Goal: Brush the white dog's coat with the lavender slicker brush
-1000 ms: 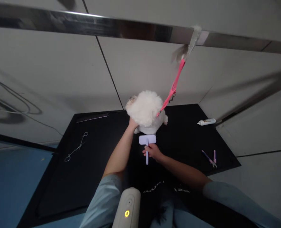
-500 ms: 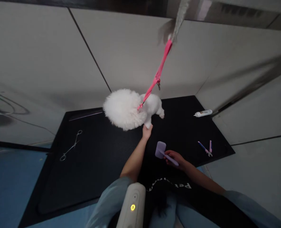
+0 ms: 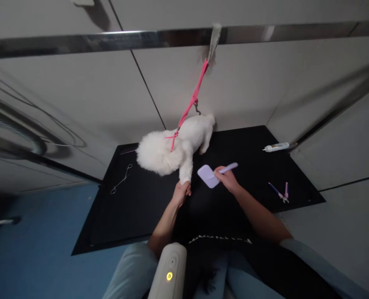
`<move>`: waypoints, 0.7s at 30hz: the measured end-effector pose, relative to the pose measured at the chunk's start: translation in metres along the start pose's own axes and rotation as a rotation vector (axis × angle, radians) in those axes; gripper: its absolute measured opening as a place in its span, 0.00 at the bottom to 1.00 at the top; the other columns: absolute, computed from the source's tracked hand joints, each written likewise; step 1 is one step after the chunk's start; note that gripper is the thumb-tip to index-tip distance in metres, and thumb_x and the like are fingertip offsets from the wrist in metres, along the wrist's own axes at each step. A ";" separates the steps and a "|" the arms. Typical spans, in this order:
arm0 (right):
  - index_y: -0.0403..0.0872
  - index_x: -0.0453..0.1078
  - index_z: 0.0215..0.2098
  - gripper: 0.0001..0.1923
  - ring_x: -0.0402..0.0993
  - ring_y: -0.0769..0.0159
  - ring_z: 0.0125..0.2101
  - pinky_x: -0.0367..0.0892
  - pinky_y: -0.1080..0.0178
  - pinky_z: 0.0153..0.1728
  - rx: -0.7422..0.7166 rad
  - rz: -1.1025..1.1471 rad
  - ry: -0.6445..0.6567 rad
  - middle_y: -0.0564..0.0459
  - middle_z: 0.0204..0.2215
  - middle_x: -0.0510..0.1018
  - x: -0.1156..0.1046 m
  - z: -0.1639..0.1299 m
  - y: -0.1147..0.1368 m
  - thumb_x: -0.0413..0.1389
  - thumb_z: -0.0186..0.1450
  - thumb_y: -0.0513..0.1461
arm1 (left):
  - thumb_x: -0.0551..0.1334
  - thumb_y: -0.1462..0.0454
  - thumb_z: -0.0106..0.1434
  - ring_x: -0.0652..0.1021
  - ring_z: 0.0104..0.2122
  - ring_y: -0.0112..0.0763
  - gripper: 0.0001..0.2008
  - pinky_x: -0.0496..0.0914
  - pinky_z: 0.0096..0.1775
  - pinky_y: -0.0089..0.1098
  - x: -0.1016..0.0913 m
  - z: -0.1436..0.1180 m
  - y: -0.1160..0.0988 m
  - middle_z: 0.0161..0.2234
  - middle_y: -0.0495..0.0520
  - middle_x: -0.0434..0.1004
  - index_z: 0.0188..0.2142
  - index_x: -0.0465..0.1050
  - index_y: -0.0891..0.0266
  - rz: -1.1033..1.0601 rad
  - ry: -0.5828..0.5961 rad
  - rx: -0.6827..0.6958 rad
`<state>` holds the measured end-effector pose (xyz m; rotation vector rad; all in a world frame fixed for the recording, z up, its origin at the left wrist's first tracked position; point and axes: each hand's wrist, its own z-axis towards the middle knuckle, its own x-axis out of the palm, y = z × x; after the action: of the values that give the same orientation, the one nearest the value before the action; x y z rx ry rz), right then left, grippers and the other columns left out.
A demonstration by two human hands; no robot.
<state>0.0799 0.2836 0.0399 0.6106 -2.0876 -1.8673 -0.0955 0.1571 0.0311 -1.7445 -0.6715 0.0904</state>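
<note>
A fluffy white dog [image 3: 193,133] stands on the black table [image 3: 134,216], its head toward the left. A pink leash [image 3: 198,86] runs from its neck up to a metal bar. My left hand [image 3: 181,193] is closed around the lower end of one front leg [image 3: 186,166], drawn out toward me; the paw is hidden in my fingers. My right hand [image 3: 227,179] grips a purple slicker brush [image 3: 207,176] where the handle meets the head. The brush is held just right of that leg, apart from the fur, with its flat back facing up.
Scissors [image 3: 121,179] lie at the table's left, near a thin metal tool [image 3: 128,152] partly behind the dog's head. Nail clippers [image 3: 279,193] and a white bottle [image 3: 276,147] lie at the right. The metal bar [image 3: 159,40] crosses along the wall.
My left hand has pulled the dog's front leg out toward me. The brush has moved up closer to the leg and turned in my right hand. The camera view has shifted.
</note>
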 end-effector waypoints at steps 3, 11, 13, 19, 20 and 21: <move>0.46 0.69 0.26 0.13 0.65 0.71 0.20 0.63 0.67 0.25 -0.018 0.082 0.347 0.60 0.17 0.70 0.029 0.032 0.045 0.65 0.49 0.44 | 0.68 0.56 0.50 0.55 0.13 0.16 0.18 0.60 0.19 0.26 -0.009 -0.037 0.008 0.13 0.35 0.55 0.26 0.58 0.58 0.028 0.009 -0.009; 0.47 0.68 0.28 0.16 0.66 0.72 0.21 0.63 0.68 0.24 -0.103 0.088 0.567 0.60 0.20 0.72 0.057 -0.006 0.046 0.67 0.49 0.45 | 0.68 0.52 0.49 0.54 0.13 0.17 0.21 0.60 0.20 0.28 -0.053 -0.120 0.047 0.12 0.37 0.51 0.21 0.56 0.58 0.050 0.000 -0.065; 0.48 0.66 0.29 0.15 0.67 0.72 0.21 0.64 0.67 0.25 -0.149 0.163 0.389 0.60 0.19 0.71 0.063 -0.020 0.043 0.65 0.53 0.46 | 0.69 0.51 0.49 0.52 0.13 0.16 0.23 0.59 0.20 0.28 -0.063 -0.134 0.048 0.12 0.37 0.50 0.20 0.55 0.58 0.014 -0.021 -0.069; 0.48 0.65 0.31 0.16 0.69 0.70 0.19 0.66 0.67 0.24 -0.176 0.161 0.642 0.61 0.17 0.71 0.090 -0.037 0.042 0.65 0.54 0.47 | 0.70 0.47 0.46 0.50 0.13 0.16 0.27 0.58 0.21 0.28 -0.085 -0.162 0.046 0.12 0.37 0.46 0.17 0.53 0.58 -0.085 -0.036 -0.096; 0.48 0.65 0.31 0.16 0.69 0.70 0.19 0.66 0.67 0.24 -0.165 0.159 0.664 0.61 0.17 0.71 0.096 -0.038 0.042 0.65 0.53 0.47 | 0.71 0.47 0.45 0.49 0.13 0.16 0.27 0.58 0.21 0.28 -0.087 -0.166 0.048 0.13 0.37 0.46 0.17 0.54 0.58 -0.090 -0.039 -0.104; 0.48 0.65 0.31 0.16 0.70 0.70 0.20 0.66 0.67 0.25 -0.177 0.187 0.580 0.61 0.17 0.71 0.101 -0.039 0.042 0.64 0.54 0.47 | 0.71 0.47 0.45 0.50 0.13 0.16 0.27 0.58 0.21 0.28 -0.089 -0.171 0.050 0.13 0.37 0.46 0.17 0.54 0.58 -0.095 -0.042 -0.114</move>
<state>0.0048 0.2043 0.0790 0.7702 -1.5320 -1.5165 -0.0810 -0.0401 0.0100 -1.8211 -0.8025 0.0229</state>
